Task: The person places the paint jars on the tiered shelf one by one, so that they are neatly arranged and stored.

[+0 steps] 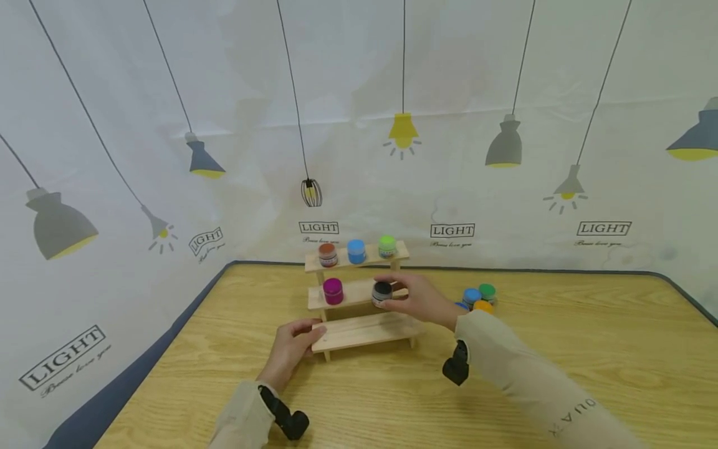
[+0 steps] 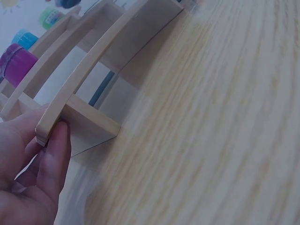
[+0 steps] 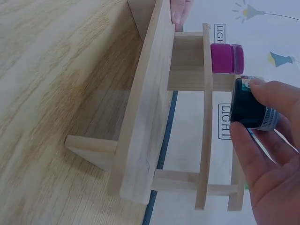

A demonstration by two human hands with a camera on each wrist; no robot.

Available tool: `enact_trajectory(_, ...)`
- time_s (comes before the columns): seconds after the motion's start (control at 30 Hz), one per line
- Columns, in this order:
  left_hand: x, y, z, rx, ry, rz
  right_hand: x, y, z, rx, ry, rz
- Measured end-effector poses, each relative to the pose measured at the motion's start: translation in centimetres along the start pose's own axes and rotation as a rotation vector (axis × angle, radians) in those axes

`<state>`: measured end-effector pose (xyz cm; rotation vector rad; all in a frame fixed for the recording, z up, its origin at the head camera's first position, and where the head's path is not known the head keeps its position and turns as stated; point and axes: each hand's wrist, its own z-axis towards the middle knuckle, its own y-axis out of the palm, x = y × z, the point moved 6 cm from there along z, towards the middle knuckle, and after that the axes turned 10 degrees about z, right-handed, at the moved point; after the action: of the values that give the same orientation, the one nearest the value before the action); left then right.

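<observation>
A wooden three-step stand (image 1: 364, 332) rises in tiers away from me. My left hand (image 1: 288, 349) pinches the left end of its lowest step, thumb and fingers on either side of the board (image 2: 79, 77). With thumb and fingertips my right hand (image 1: 417, 300) holds a small black paint jar (image 1: 382, 292) at the middle step; the right wrist view shows the jar (image 3: 247, 107) just off that step's edge. Left of it on that step stands a magenta jar (image 1: 333, 292). The top step carries a brown-red jar (image 1: 328, 254), a light blue jar (image 1: 356, 251) and a light green jar (image 1: 387, 246).
Right of the stand, several more jars cluster on the wood-grain table (image 1: 561, 349): a green jar (image 1: 487, 293), a blue jar (image 1: 472, 297), an orange jar (image 1: 483, 306) and another blue one, partly hidden. A lamp-printed backdrop (image 1: 359, 125) closes off the table's back and left.
</observation>
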<state>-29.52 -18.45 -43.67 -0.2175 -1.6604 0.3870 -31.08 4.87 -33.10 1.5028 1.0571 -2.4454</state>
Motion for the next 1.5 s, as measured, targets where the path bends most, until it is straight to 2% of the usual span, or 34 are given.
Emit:
enact_trajectory(0.33,0.0,0.1,-0.1,-0.009,-0.005,0.009,0.0,0.9,2.9,-0.012,0.021,-0.088)
enact_trajectory(0.57,0.1,0.0,0.0,-0.006,-0.003,0.008,0.5,1.1,4.2,-0.001,0.068,-0.063)
enact_trajectory(0.8,0.1,0.1,-0.1,-0.01,0.004,0.006,1.5,1.7,4.3,0.023,0.126,-0.007)
enact_trajectory(1.3,0.1,-0.2,-0.1,-0.001,-0.008,0.006,1.9,1.9,4.6,0.015,0.113,-0.004)
enact_trajectory(1.5,0.0,0.0,0.0,-0.016,0.001,-0.003,1.9,2.0,4.4,0.027,0.11,-0.022)
